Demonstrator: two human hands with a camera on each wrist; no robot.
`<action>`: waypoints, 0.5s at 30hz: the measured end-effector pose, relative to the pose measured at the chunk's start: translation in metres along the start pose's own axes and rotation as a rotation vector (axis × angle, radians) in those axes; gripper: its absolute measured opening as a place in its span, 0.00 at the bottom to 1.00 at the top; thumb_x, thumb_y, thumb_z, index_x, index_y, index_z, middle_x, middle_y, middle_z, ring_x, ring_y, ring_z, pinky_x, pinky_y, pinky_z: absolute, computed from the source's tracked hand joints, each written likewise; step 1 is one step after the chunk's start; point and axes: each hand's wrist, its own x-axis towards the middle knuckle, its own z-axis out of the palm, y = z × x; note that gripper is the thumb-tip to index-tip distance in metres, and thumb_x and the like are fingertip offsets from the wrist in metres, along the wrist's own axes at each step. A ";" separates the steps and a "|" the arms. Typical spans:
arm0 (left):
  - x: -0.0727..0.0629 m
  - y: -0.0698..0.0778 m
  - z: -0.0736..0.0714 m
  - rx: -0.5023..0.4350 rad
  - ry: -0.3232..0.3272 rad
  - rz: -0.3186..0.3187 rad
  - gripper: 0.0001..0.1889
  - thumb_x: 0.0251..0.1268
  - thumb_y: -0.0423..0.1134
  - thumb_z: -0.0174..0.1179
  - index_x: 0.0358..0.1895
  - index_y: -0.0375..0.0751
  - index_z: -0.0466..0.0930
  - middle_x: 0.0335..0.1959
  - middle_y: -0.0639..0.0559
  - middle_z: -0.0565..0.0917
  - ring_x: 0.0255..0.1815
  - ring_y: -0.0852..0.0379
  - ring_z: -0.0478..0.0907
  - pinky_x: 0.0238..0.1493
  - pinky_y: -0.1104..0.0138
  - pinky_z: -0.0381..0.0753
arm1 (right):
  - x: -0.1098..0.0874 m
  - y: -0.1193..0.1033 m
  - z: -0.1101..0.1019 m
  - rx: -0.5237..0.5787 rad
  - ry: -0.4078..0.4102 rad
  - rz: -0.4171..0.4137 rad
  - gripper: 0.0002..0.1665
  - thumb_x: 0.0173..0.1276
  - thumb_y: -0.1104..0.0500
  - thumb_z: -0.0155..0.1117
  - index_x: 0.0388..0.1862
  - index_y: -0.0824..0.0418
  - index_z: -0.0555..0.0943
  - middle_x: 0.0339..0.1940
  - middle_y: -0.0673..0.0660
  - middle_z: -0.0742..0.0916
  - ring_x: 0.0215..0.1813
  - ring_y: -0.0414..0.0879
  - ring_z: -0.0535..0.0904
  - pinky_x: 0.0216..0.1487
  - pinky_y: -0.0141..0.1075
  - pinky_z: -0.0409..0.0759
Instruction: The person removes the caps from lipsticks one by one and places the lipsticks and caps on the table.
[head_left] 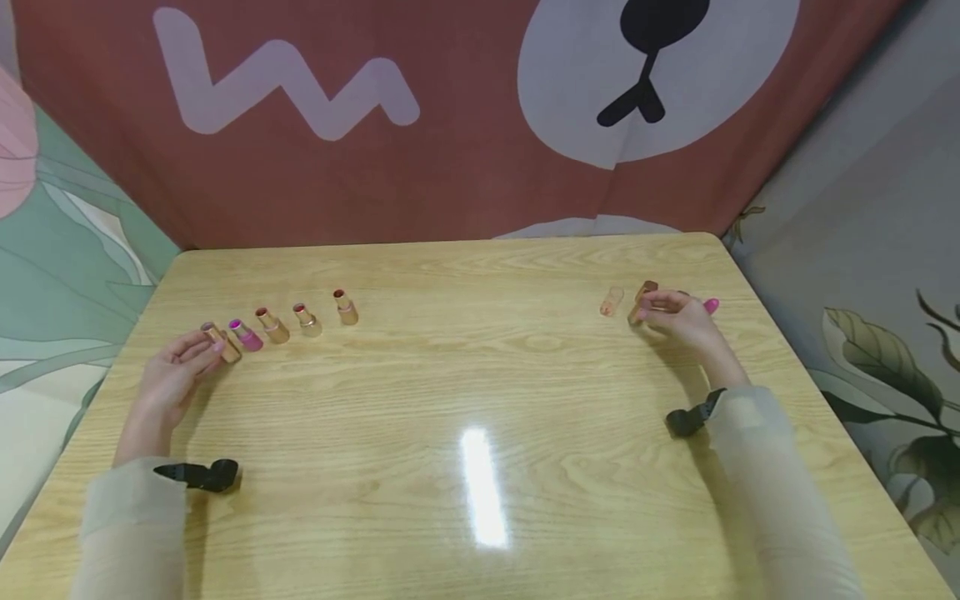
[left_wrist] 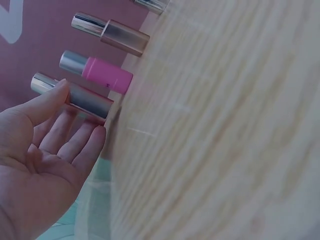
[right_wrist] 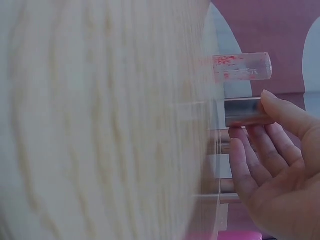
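Note:
At the left end of a row on the table, my left hand (head_left: 167, 382) pinches a gold lipstick (head_left: 229, 351) between thumb and fingers. It stands upright, its shiny upper part showing above the thumb in the left wrist view. Right beside it is a pink lipstick (left_wrist: 106, 74) with a silver neck. On the far right, my right hand (head_left: 681, 318) grips a rose-gold lipstick cap (right_wrist: 242, 111), thumb on one side and fingers on the other. A clear cap (right_wrist: 243, 66) with red specks stands next to it. Behind the right fingers, more gold caps (right_wrist: 227, 186) are partly hidden.
Three more gold lipsticks, a near one (head_left: 273, 327), a middle one (head_left: 307, 321) and a far one (head_left: 346, 309), continue the left row. A bright pink cap (head_left: 711, 306) shows past the right hand. The wooden table (head_left: 420, 400) meets a red-brown backdrop (head_left: 450, 183) behind.

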 end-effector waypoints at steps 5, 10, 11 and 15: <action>0.003 -0.006 -0.009 -0.011 -0.032 0.013 0.11 0.61 0.27 0.61 0.40 0.48 0.80 0.35 0.58 0.87 0.38 0.66 0.84 0.42 0.77 0.83 | 0.000 -0.001 0.001 -0.028 -0.022 0.006 0.28 0.67 0.55 0.63 0.61 0.69 0.70 0.33 0.25 0.79 0.40 0.19 0.74 0.42 0.14 0.73; 0.002 -0.008 -0.011 0.066 -0.032 -0.012 0.13 0.63 0.27 0.60 0.41 0.53 0.80 0.35 0.63 0.87 0.38 0.70 0.83 0.41 0.80 0.81 | 0.002 0.001 0.001 -0.053 -0.053 0.029 0.30 0.68 0.52 0.62 0.62 0.68 0.69 0.35 0.26 0.77 0.41 0.20 0.72 0.43 0.15 0.71; 0.002 -0.008 -0.011 0.079 -0.036 -0.011 0.13 0.64 0.27 0.58 0.41 0.54 0.80 0.35 0.63 0.87 0.38 0.71 0.83 0.40 0.81 0.81 | 0.002 0.001 0.002 -0.050 -0.056 0.032 0.30 0.68 0.51 0.62 0.62 0.67 0.69 0.35 0.26 0.78 0.41 0.20 0.72 0.43 0.14 0.71; -0.001 -0.008 -0.011 0.112 -0.044 -0.012 0.14 0.66 0.27 0.56 0.42 0.55 0.80 0.35 0.65 0.86 0.37 0.72 0.82 0.40 0.82 0.79 | 0.002 0.004 0.002 0.009 -0.068 0.016 0.24 0.68 0.55 0.63 0.58 0.64 0.72 0.33 0.25 0.80 0.40 0.20 0.75 0.43 0.13 0.71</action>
